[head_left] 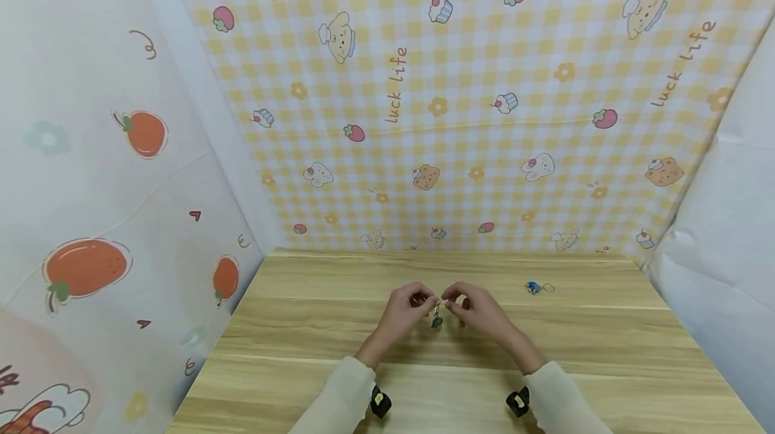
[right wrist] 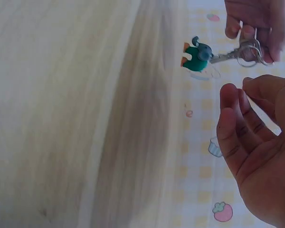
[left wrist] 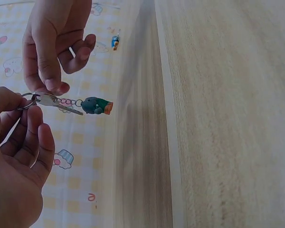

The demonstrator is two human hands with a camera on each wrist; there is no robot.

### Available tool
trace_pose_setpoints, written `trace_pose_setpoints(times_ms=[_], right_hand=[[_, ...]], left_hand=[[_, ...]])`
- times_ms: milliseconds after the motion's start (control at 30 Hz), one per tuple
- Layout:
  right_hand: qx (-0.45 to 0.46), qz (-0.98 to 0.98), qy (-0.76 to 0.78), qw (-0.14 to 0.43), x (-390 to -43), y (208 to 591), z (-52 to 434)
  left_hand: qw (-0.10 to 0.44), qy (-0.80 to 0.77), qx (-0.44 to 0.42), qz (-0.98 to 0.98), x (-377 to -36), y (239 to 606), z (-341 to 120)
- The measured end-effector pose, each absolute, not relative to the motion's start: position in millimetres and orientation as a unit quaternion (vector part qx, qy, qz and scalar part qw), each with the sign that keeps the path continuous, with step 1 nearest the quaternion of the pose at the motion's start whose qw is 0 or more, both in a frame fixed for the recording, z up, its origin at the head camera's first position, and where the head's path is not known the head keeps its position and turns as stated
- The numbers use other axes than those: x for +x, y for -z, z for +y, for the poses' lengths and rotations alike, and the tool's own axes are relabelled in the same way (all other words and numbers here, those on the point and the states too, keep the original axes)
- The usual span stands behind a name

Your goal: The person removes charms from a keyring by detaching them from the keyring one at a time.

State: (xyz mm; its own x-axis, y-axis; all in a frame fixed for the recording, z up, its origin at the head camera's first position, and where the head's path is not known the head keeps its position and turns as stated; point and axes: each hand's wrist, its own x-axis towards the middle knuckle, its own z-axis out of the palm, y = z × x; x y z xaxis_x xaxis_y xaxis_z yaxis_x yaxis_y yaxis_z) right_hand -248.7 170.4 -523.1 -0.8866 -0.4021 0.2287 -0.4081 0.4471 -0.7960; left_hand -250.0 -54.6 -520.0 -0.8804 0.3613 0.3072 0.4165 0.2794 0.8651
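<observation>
My left hand pinches the metal key ring between thumb and fingers. A silver key and a small chain hang from that ring. On the chain dangles a small dark green animal charm with orange feet and a grey head, held above the table. Close by on the right, my right hand has loosely bent fingers with nothing seen between them. In the right wrist view its fingertips are apart from the ring.
A blue charm with its own ring lies on the wooden table toward the back right. Behind the table rises a yellow checked cloth. White printed cloth hangs at the left side. A black strap device sits at each wrist.
</observation>
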Motion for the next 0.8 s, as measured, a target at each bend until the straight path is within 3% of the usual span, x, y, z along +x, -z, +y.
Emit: trace_pose_setpoints(times_ms=[300, 800], right_hand=[[0.273, -0.836, -0.476, 0.008, -247.9, 528.5, 162.6], [0.229, -0.849, -0.475, -0.004, -246.6, 528.3, 164.6]], left_hand=[[0.011, 0.555, -0.241, -0.796, -248.9, 521.7, -54.4], [0.005, 0.545, -0.242, -0.803, -248.3, 523.2, -55.0]])
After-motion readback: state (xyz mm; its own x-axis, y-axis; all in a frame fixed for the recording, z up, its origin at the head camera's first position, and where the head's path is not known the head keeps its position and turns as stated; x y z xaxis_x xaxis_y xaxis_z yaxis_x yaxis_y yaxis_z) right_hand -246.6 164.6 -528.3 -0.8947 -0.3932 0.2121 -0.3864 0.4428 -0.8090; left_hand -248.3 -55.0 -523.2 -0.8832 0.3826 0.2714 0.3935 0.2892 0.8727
